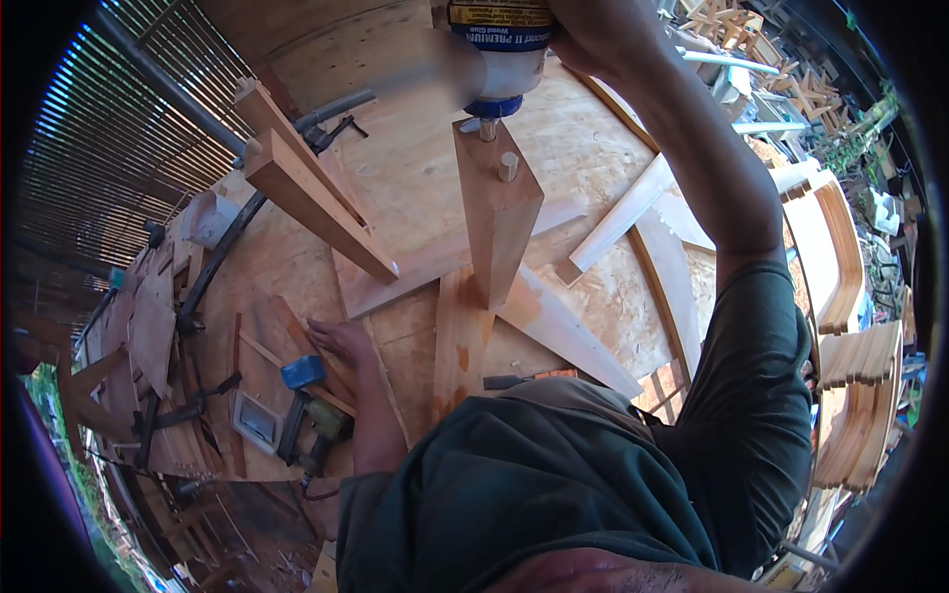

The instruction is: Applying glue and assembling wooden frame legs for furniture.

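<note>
Upright wooden post (497, 219) at the middle of the plywood bench (415, 188), two dowel pegs (507, 165) standing out of its top end. Directly above that end, glue bottle (499, 49) turned nozzle-down, tip just over the nearer peg. Right hand (583, 30) wrapped closed around the bottle. Left hand (341, 341) down-left of the post, open, flat on the bench, beside a nail gun (308, 415).
</note>
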Tool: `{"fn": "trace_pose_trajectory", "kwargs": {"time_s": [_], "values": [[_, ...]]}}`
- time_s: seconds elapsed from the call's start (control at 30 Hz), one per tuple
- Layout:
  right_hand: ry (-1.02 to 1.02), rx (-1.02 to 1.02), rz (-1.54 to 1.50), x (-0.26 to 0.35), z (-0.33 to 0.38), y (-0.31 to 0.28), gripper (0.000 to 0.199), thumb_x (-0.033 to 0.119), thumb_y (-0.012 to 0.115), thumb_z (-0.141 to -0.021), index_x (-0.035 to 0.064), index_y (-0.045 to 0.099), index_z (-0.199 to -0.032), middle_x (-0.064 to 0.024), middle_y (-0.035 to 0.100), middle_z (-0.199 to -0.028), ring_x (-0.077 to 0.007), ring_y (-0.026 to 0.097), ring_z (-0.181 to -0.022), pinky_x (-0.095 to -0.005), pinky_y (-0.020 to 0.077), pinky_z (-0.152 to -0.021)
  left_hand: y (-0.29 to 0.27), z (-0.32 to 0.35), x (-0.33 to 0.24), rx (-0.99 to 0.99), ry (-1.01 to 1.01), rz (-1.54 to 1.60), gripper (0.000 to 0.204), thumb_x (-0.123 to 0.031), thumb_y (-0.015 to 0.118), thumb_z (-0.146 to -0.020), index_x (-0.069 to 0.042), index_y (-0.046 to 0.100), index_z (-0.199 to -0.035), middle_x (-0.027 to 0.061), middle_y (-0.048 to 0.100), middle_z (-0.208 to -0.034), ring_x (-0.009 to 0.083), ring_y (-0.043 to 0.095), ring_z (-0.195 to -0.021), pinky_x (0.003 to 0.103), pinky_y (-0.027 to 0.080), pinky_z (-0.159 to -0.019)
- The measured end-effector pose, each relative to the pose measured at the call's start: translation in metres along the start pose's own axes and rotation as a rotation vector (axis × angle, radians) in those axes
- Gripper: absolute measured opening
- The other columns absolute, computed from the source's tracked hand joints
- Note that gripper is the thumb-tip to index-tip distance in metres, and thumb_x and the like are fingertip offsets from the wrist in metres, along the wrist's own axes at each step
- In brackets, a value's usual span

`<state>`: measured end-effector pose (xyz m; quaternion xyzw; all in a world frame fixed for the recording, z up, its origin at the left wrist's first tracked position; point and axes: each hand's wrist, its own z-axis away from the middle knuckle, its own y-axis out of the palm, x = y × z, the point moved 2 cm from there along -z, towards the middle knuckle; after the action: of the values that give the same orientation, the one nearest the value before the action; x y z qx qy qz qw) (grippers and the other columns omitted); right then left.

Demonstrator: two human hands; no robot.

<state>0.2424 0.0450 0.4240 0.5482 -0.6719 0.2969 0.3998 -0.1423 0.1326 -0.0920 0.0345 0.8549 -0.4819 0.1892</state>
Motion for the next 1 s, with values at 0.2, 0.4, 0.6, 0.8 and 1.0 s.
{"fn": "trace_pose_trajectory", "kwargs": {"time_s": [0.2,0.4,0.6,0.8,1.0], "values": [[-0.013,-0.028,0.028,0.006,0.003,-0.003,0.035,0.028,0.079,-0.088,0.003,0.059,-0.103,-0.0085,0.065,-0.089,-0.0194,0.065,-0.078,-0.0376,0.0544,-0.071,-0.004,-0.003,-0.006,0.036,-0.046,0.03,0.068,-0.002,0.059,-0.084,0.006,0.034,-0.147,0.0308,0.043,-0.144,0.0469,0.04,-0.137,0.051,0.03,-0.118],[-0.039,-0.039,-0.009,0.002,0.004,-0.003,0.038,0.028,0.079,-0.088,0.0028,0.058,-0.107,-0.0086,0.065,-0.09,-0.0192,0.065,-0.08,-0.0363,0.0545,-0.069,-0.002,-0.001,-0.005,0.032,-0.045,-0.01,0.068,-0.002,0.058,-0.084,0.006,0.034,-0.147,0.0308,0.044,-0.144,0.0467,0.04,-0.137,0.051,0.031,-0.118],[-0.025,-0.075,-0.082,0.004,0.016,0.001,0.023,0.018,0.071,-0.09,0.0017,0.061,-0.102,-0.0094,0.065,-0.086,-0.0197,0.066,-0.072,-0.0329,0.054,-0.064,-0.001,-0.002,-0.005,0.035,-0.032,0.008,0.066,-0.002,0.056,-0.086,0.006,0.033,-0.147,0.0317,0.042,-0.144,0.0466,0.04,-0.137,0.05,0.032,-0.118],[-0.068,-0.156,-0.077,0.002,0.019,-0.007,0.03,0.024,0.066,-0.094,-0.001,0.059,-0.109,-0.0108,0.065,-0.086,-0.0223,0.068,-0.076,-0.0332,0.0573,-0.066,-0.006,0.0,-0.006,0.037,-0.063,0.009,0.065,-0.002,0.056,-0.087,0.006,0.034,-0.147,0.0313,0.043,-0.142,0.0456,0.039,-0.138,0.05,0.032,-0.119],[-0.121,-0.204,-0.115,-0.007,0.024,-0.004,0.035,0.024,0.063,-0.096,-0.0056,0.057,-0.113,-0.0156,0.065,-0.094,-0.0252,0.069,-0.077,-0.0359,0.0591,-0.067,-0.008,0.001,-0.007,0.037,-0.057,0.015,0.065,-0.002,0.056,-0.087,0.005,0.034,-0.148,0.0296,0.044,-0.142,0.0458,0.039,-0.139,0.051,0.032,-0.119]]}}
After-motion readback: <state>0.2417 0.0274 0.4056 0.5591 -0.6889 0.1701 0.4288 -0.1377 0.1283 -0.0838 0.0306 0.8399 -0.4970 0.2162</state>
